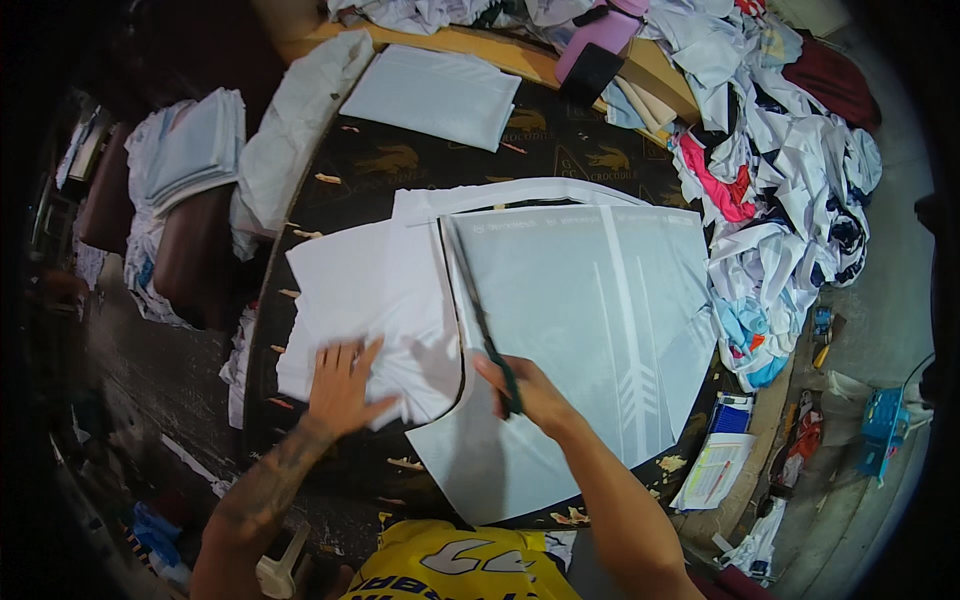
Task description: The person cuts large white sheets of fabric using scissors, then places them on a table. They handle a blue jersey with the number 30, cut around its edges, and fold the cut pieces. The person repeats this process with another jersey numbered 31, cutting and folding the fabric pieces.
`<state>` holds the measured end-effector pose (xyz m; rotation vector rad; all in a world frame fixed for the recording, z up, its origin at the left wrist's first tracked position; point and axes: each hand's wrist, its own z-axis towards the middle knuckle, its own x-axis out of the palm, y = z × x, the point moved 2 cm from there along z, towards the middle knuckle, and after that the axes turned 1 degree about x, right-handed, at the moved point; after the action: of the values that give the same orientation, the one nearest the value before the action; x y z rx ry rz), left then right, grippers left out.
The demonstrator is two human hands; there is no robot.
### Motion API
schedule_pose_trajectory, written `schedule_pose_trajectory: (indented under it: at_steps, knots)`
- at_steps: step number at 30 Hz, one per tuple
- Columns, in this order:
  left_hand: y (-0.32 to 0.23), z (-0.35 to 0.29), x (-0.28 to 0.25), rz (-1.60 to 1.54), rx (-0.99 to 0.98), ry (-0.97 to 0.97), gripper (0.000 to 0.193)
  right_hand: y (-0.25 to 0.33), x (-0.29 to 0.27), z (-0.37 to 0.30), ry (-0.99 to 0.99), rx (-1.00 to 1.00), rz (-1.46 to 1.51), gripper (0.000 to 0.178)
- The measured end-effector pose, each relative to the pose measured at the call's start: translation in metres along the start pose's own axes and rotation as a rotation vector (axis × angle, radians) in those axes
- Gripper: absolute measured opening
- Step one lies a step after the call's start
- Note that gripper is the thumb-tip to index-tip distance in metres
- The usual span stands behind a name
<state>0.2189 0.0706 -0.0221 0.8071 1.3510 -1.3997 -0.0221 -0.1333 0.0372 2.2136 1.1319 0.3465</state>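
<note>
Shears (483, 318), long and dark: held by your right hand (525, 392), fingers curled round the handles, blades pointing away from you along the left edge of the grey panel; whether cloth lies between the blades, you cannot tell from here.

Grey fabric panel (560, 300), with white stripes and chevrons: spread flat before you, under the shears. Its near corner reaches the table's near edge, by your yellow shirt (450, 565); its right edge comes close beside the garment heap.

White fabric piece (370, 270), creased: left of the panel, a narrow dark gap along part of their border. Your left hand (342, 388), slightly blurred, lies palm down on its lower part, fingers spread, gripping nothing.

White strip (520, 193): curved, along the panel's far edge.

Dark table cover (365, 195), gold-printed: bare between the white piece and the folded grey fabric (430, 95) at the far end, giving you room ahead of the blades; a narrow margin runs along the left edge.

Right margin: garment heap (790, 210), mostly white; below it, a paper booklet (715, 470) near the panel, limiting room on that side.
</note>
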Motion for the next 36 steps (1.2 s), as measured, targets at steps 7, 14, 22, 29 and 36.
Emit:
schedule_pose_trajectory:
  at_steps: [7,14,22,29,36]
  knots:
    - [-0.071,0.189,-0.044,-0.457,-0.729,-0.904,0.040,-0.062,-0.053,-0.198,-0.586,-0.228,0.048,0.032]
    - [-0.410,-0.056,0.018,-1.053,0.896,1.369,0.055,-0.122,-0.117,-0.359,-0.937,-0.426,-0.048,0.046]
    - [-0.238,-0.133,0.055,0.120,-0.192,0.203,0.105,-0.318,-0.087,-0.382,-0.787,-0.258,0.286,0.043]
    - [-0.244,-0.155,-0.098,-0.289,-0.148,0.178,0.073,-0.429,-0.064,-0.385,-0.673,0.042,0.120,0.049]
    - [-0.404,-0.210,-0.203,-1.787,0.602,0.727,0.025,-0.440,-0.051,-0.380,-0.608,-0.056,0.215,0.048]
